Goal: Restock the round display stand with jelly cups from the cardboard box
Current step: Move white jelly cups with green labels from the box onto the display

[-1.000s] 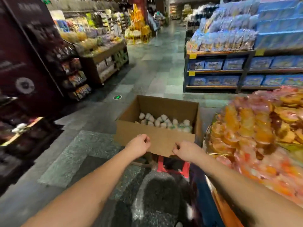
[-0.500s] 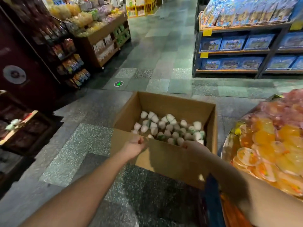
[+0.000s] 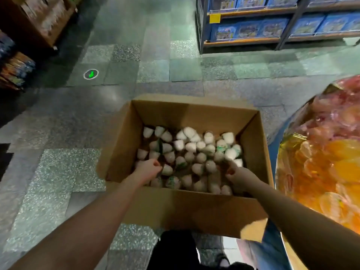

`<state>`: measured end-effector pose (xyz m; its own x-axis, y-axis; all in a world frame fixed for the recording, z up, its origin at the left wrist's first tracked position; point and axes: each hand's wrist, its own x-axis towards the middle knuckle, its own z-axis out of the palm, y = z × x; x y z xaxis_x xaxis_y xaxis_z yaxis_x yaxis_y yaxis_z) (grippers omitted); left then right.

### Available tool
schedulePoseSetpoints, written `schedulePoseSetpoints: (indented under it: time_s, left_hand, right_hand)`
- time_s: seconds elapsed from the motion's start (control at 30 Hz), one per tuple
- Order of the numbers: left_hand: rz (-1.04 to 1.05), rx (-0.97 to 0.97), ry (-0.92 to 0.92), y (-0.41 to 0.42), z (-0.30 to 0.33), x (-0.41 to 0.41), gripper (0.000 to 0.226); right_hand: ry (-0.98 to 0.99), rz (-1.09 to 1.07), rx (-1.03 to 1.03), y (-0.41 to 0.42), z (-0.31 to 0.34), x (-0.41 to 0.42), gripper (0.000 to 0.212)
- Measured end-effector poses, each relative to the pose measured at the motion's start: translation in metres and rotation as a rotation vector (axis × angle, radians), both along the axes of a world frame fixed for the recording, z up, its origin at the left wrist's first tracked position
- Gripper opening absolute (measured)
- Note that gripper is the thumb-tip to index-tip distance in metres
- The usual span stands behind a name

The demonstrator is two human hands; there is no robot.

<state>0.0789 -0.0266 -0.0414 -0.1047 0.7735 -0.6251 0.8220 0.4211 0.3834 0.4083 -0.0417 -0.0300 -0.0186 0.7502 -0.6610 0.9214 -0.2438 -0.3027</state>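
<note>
- Far left: dark shelving (image 3: 13,71) with packaged goods, and a wooden display unit (image 3: 37,18) at the top left, both well apart from the box.
- One round green floor marker (image 3: 91,74) sits on the grey tiled floor (image 3: 58,172), beyond the box and to its left.
- One cardboard box (image 3: 175,207) stands open in the middle of the view. Its near flap hangs down toward the camera, and its right wall is just beside the stand.
- Inside lie several dozen white jelly cups (image 3: 191,147) in a loose heap, too jumbled for an exact count; some show green printing.
- The left hand (image 3: 146,169) reaches over the near wall into the box's left part. Its fingers are curled down among the cups; whether the grip has closed on one I cannot tell.
- The right hand (image 3: 236,175) reaches into the right part, fingers curled and pointing at the cups by the right wall; what they hold, if anything, is hidden.
- Top right: one blue-and-orange shelf rack (image 3: 272,26) carrying rows of blue packages.
- Right edge: one round display stand (image 3: 276,172), heaped with orange, yellow and pink cups (image 3: 331,162), blurred by glare. The right forearm crosses in front of its lower part.
- Bottom centre: dark clothing (image 3: 175,250) of the person.
</note>
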Motion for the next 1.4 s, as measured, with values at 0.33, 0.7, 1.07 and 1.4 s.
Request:
schedulePoseSetpoints:
  time_s: [0.33, 0.7, 1.07, 1.4]
  left_hand:
    - [-0.367, -0.231, 0.097, 0.075, -0.118, -0.04, 0.042]
    - [-0.849, -0.23, 0.153, 0.105, -0.186, -0.026, 0.062]
    - [-1.216, -0.209, 0.344, 0.119, -0.208, -0.022, 0.059]
    - [-1.021, -0.263, 0.204, 0.109, -0.204, -0.028, 0.063]
  right_hand:
    - [-0.087, -0.071, -0.236, 0.047, -0.101, -0.039, 0.034]
    - [-0.051, -0.269, -0.27, 0.095, -0.183, -0.074, 0.079]
    - [-0.142, -0.468, -0.196, 0.089, -0.218, -0.046, 0.06]
    - [-0.069, -0.633, -0.294, 0.052, -0.172, -0.015, 0.071]
